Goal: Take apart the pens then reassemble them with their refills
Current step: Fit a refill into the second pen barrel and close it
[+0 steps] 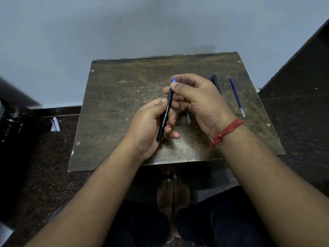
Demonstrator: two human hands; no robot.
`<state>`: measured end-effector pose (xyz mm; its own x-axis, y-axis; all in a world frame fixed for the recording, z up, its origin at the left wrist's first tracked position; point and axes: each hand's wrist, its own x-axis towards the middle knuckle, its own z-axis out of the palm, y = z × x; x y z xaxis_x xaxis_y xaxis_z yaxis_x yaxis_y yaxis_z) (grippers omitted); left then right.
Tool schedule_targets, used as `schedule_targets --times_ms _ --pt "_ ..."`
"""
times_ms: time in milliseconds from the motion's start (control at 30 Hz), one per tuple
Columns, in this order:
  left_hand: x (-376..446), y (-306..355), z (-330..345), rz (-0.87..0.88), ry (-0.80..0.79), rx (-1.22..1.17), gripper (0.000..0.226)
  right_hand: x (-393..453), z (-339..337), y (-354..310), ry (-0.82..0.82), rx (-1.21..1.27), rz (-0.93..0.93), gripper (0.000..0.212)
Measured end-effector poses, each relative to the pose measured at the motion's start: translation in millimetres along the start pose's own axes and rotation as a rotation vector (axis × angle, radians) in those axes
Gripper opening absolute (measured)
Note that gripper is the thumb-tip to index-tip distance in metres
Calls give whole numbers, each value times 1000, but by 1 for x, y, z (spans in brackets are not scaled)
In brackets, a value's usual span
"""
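Observation:
A black pen (164, 116) with white lettering is held over the small brown table (115, 107). My left hand (151, 125) grips its barrel near the lower end. My right hand (197, 102) pinches the pen's blue tip section (174, 80) between thumb and forefinger. A loose refill (237, 98) lies on the table at the right. A dark pen part (216, 83) lies just beyond my right hand. Another thin refill end (188, 118) shows beneath my right hand, mostly hidden.
The table stands against a pale wall. Dark speckled floor surrounds it. A white scrap (55, 124) lies on the floor at the left beside a dark object. Bare feet (173, 195) show under the table's near edge.

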<state>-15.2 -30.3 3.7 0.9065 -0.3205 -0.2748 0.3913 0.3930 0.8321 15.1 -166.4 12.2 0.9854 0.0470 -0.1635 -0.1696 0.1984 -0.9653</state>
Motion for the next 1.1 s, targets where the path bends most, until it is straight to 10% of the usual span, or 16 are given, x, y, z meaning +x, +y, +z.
schedule_targets --times_ms 1100 --pt "-2 2 2 -2 -11 33 29 -4 6 0 51 -10 -35 24"
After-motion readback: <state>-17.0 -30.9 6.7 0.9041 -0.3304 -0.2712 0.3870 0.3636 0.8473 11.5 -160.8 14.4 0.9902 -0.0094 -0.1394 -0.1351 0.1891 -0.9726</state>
